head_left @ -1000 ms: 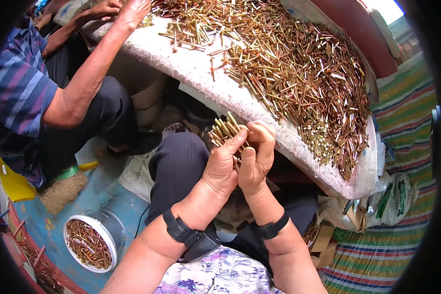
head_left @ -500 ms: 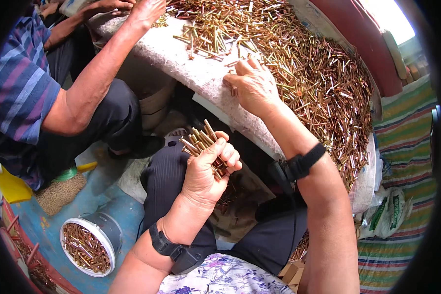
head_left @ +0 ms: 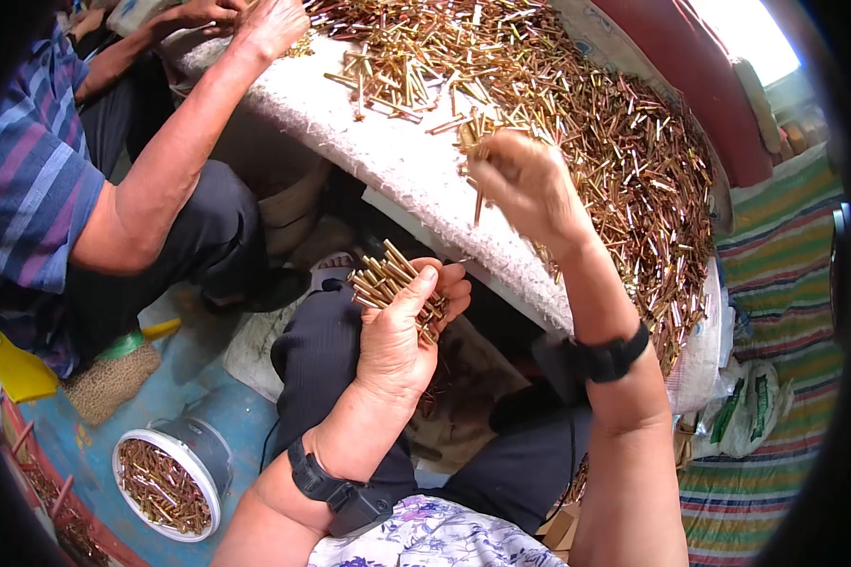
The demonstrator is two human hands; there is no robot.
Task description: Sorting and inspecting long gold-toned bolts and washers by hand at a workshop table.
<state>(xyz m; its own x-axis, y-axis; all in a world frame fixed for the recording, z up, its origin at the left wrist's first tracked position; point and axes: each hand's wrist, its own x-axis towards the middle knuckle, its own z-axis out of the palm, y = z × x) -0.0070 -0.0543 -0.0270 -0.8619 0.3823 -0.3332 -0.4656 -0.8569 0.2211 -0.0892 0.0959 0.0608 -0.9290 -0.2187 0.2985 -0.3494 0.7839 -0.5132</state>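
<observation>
My left hand (head_left: 402, 331) is wrapped round a bunch of long gold-coloured bolts (head_left: 385, 276), held over my lap with their heads fanned out at the upper left. Above the near edge of a white cloth-covered table (head_left: 425, 194), my right hand (head_left: 529, 180) is closed and smeared by motion. A single bolt (head_left: 477, 206) points down from its fingertips. Just past that hand lies a large heap of similar bolts (head_left: 615, 142), spread over the table. Their threads are too small to make out.
At left a person in a striped shirt (head_left: 38, 161) reaches over the table's far left end. A white-rimmed bucket of bolts (head_left: 165, 487) stands on the blue floor, near a yellow plastic piece (head_left: 19, 364). Striped sheeting (head_left: 775, 312) and a plastic bag (head_left: 752, 406) are at right.
My right hand has drawn back and right from the cloth, and a bolt now shows at its fingers. My left hand keeps its bunch almost in place.
</observation>
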